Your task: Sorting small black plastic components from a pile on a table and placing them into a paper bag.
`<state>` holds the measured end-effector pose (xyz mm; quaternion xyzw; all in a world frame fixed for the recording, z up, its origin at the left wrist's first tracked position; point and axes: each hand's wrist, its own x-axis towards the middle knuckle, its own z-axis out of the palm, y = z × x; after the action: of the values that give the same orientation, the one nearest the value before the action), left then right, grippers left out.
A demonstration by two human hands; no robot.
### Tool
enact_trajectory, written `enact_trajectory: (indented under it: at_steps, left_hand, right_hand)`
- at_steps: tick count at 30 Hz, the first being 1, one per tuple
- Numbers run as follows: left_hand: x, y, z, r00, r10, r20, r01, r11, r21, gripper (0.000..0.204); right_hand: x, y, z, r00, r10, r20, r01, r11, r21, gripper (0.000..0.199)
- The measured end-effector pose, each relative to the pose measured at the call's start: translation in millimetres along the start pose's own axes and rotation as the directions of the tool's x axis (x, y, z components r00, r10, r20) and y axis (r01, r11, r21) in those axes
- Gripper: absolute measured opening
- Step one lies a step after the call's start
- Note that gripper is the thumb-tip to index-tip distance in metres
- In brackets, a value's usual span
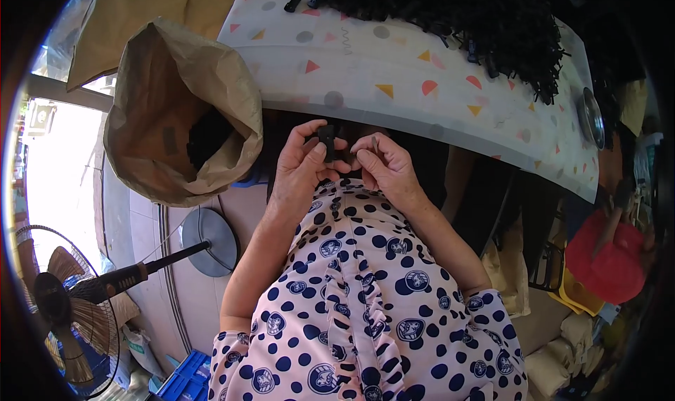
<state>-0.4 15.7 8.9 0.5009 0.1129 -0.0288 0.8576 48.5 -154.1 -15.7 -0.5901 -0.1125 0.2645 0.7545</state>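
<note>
My left hand (pixel 301 163) is closed around a small black rectangular piece (pixel 325 135), held upright between thumb and fingers in front of my body. Close beside it, my right hand (pixel 391 170) pinches a small thin greyish thing (pixel 375 145) whose kind I cannot make out. The fingertips of both hands nearly meet just below the table's near edge. At the back of the table (pixel 281 67), on a white cloth patterned with coloured shapes, lies a big heap of small black parts (pixel 450 21).
A tall brown paper bag (pixel 235 70) stands open at the left with black stuff (pixel 209 139) inside. A standing fan (pixel 67 295) is at the lower left, near a blue crate (pixel 184 378). A metal bowl (pixel 593 118) sits at the table's right end. Someone in red (pixel 610 257) is at the right.
</note>
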Motion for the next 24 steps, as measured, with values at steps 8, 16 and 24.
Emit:
enact_trajectory:
  at_steps: [8,16,24]
  left_hand:
    - [-6,-12,-1,0.984,-0.097,0.147,0.089,0.994,0.064,0.036]
    - [-5,-18,3,0.982,-0.002,0.187,-0.097,0.848,0.521,0.040]
    - [-6,-14,4,0.991,-0.060,0.121,-0.018,0.829,0.559,0.042]
  right_hand:
    - [9,-2,-7,0.987,0.085,0.138,-0.106,0.982,0.155,0.012]
    - [7,7,-4,0.984,0.143,0.107,-0.149,0.988,0.043,0.011]
    - [4,5,4,0.993,0.106,0.045,-0.099,0.986,-0.133,0.013]
